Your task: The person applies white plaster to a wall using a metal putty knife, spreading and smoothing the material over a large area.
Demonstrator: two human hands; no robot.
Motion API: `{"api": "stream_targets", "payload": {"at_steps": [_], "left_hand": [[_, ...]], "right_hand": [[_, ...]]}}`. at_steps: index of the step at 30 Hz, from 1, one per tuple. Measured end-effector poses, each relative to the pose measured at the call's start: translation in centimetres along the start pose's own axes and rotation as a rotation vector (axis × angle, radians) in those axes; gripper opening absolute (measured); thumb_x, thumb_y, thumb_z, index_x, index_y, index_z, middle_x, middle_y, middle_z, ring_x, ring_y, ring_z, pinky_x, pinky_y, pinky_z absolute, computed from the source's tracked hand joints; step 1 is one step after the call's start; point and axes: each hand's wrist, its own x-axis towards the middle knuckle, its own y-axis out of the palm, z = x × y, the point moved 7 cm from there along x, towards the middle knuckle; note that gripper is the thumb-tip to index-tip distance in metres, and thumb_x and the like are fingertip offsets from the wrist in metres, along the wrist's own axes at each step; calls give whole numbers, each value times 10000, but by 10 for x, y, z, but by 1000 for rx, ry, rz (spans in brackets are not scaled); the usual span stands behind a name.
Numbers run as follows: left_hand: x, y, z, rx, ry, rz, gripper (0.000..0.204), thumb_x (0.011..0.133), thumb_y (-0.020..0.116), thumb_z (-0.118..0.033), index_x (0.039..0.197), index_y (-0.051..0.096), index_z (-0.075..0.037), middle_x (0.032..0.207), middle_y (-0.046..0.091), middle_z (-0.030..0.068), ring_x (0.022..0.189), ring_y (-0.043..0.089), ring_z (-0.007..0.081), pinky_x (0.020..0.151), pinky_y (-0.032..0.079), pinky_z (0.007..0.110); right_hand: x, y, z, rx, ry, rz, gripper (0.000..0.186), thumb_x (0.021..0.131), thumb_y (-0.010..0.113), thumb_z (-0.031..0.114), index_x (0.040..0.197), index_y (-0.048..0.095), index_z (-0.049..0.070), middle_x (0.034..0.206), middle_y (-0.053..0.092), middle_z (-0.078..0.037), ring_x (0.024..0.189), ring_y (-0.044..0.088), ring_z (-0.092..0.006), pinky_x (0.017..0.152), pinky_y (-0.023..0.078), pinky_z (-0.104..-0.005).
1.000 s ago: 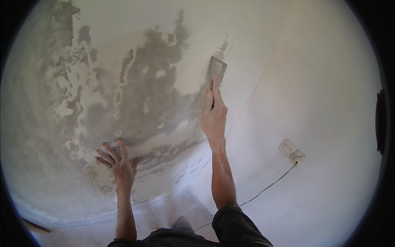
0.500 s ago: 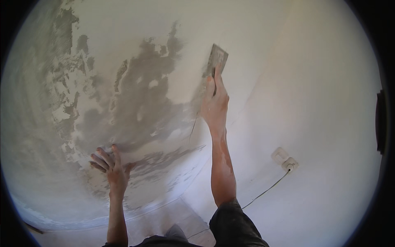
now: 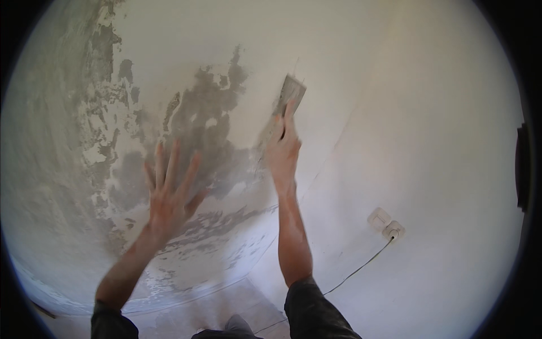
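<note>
A metal trowel [image 3: 293, 87] with a grey, plaster-smeared blade lies against the white wall, right of a blotchy grey patch [image 3: 200, 101]. My right hand [image 3: 282, 151] is closed on this tool from below, index finger along the blade. My left hand [image 3: 172, 189] is raised over the grey patch, fingers spread and slightly blurred; whether it touches the surface I cannot tell. Flaking, uneven plaster [image 3: 99, 147] runs down the wall to the left of that hand.
On the right, the plain wall [image 3: 440, 141] carries a switch [image 3: 378, 218] and a socket [image 3: 393, 230], with a plugged-in cable [image 3: 364, 265] running down to the left. Tiled floor [image 3: 251, 299] and my grey shoe [image 3: 237, 325] show at the bottom.
My left hand has moved up and a little right, its fingers more stretched out. My right hand with the trowel rose, then came slightly down and left.
</note>
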Motion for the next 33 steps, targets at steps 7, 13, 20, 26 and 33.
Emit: {"api": "stream_targets", "payload": {"at_steps": [7, 13, 20, 26, 33], "left_hand": [[142, -71, 3, 134, 246, -191, 708, 896, 641, -389, 1512, 339, -215, 1606, 203, 117, 1482, 156, 371, 1175, 140, 622], [195, -95, 3, 331, 324, -248, 669, 916, 623, -395, 1501, 358, -205, 1599, 231, 85, 1478, 191, 322, 1197, 169, 554], [199, -85, -6, 443, 340, -205, 618, 951, 567, -382, 1501, 358, -193, 1594, 247, 76, 1473, 214, 303, 1200, 191, 528], [191, -81, 0, 446, 337, -138, 632, 953, 558, -397, 1512, 335, -204, 1601, 233, 61, 1477, 204, 279, 1210, 190, 489], [160, -101, 27, 501, 324, -24, 661, 919, 597, -372, 1505, 351, -189, 1601, 234, 73, 1478, 205, 279, 1212, 178, 488]], "right_hand": [[9, -15, 3, -62, 72, 136, 491, 1045, 378, 200, 1528, 315, 129, 1001, 708, -213, 529, 417, -79, 486, 394, -262], [-29, -16, -18, -28, 32, 66, 482, 1049, 418, 206, 1515, 335, 114, 521, 439, -124, 458, 385, -138, 467, 381, -350], [-2, -24, -3, -25, 186, 194, 506, 1043, 438, 199, 1526, 307, 133, 663, 606, -178, 479, 476, -177, 508, 444, -369], [-34, -2, -40, 99, -30, 32, 506, 1038, 446, 210, 1525, 316, 164, 881, 676, -229, 494, 519, -238, 549, 474, -408], [-1, -21, -10, 26, 114, 114, 509, 1037, 447, 210, 1526, 315, 158, 609, 571, -170, 492, 531, -255, 529, 443, -408]]}}
